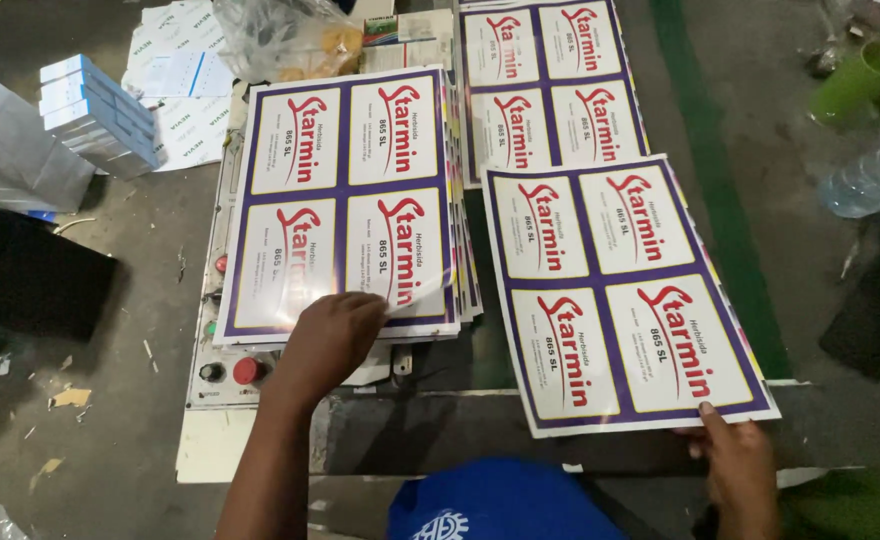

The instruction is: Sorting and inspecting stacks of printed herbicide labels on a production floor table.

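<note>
Label sheet (625, 295) pinched by right hand (740, 465); left hand (332, 335) fingers hidden, lifting stack (345, 200) corner.

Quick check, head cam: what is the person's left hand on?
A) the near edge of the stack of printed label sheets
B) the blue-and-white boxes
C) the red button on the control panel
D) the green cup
A: the left hand rests on the near edge of the stack of printed label sheets, lifting a corner of the top sheet, while the right hand holds a separate sheet.

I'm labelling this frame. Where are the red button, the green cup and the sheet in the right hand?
Red button (247, 371), head view, its cap.
Green cup (860, 82), head view, its side wall.
Sheet (622, 290), head view, its middle.
</note>
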